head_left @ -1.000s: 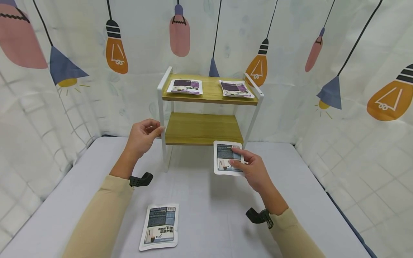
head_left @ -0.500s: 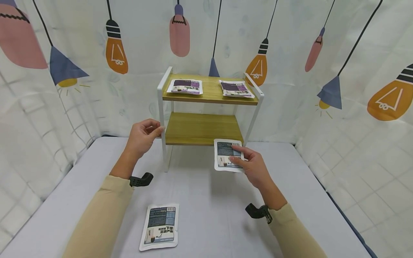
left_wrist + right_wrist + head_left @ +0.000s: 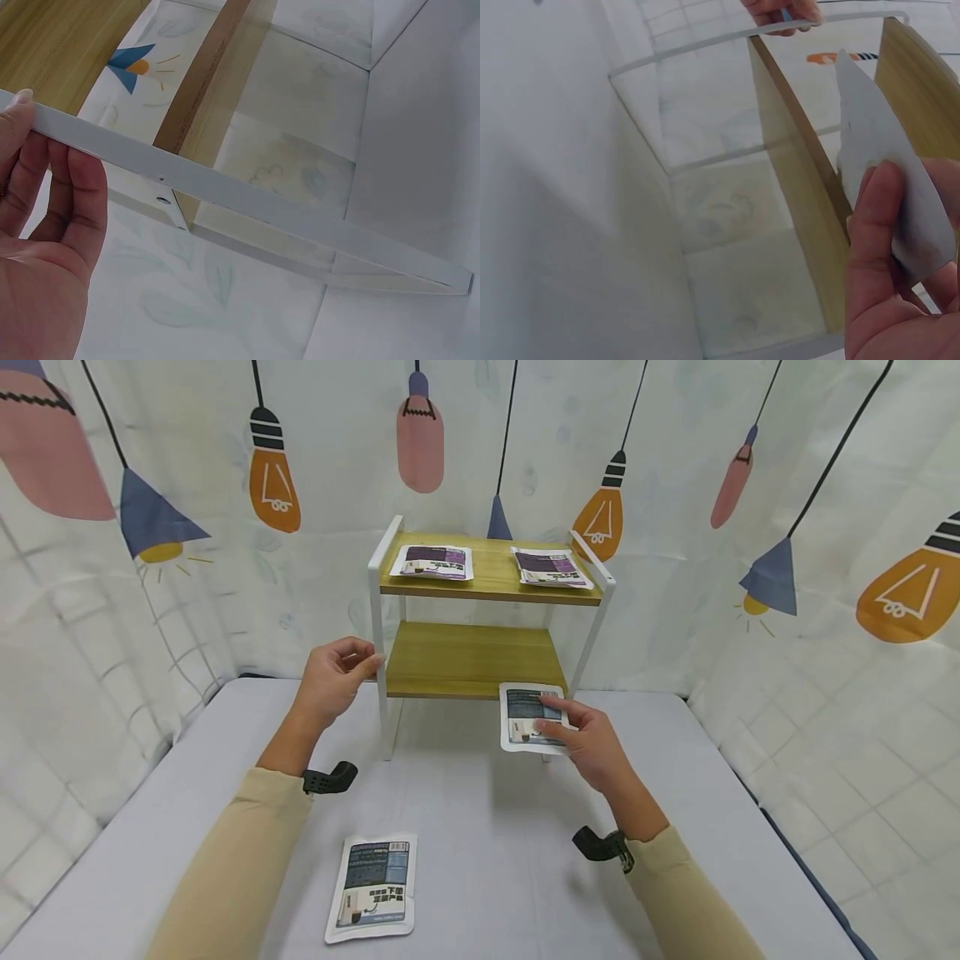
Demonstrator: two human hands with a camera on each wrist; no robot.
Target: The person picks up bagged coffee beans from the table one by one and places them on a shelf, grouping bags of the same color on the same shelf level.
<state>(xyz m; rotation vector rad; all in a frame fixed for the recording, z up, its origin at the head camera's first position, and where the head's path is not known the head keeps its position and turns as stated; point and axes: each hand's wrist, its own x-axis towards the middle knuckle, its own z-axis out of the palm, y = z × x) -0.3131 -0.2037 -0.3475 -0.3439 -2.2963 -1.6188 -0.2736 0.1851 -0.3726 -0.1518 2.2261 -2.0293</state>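
Observation:
A two-tier shelf (image 3: 472, 662) with wooden boards and a white metal frame stands on the table. My left hand (image 3: 336, 683) pinches its left front upright (image 3: 247, 191), thumb on one side and curled fingers on the other. In my right hand (image 3: 596, 747) is a flat white packet (image 3: 517, 714) with a dark blue printed label, pinched at its right side. The packet is just before the lower board's front right edge; whether it touches is unclear. From the right wrist, the packet (image 3: 889, 150) shows its plain back beside the lower board (image 3: 795, 180).
A similar blue-labelled packet (image 3: 372, 889) lies flat on the white-covered table (image 3: 480, 877), nearer me. On the upper board are purple-labelled packets, one at the left (image 3: 432, 562) and what looks like a small stack (image 3: 551, 567) at the right. A patterned curtain (image 3: 330, 577) surrounds the table.
My right hand has raised the packet slightly towards the lower board's front edge. My left hand keeps its place on the upright, and the other packets lie where they were.

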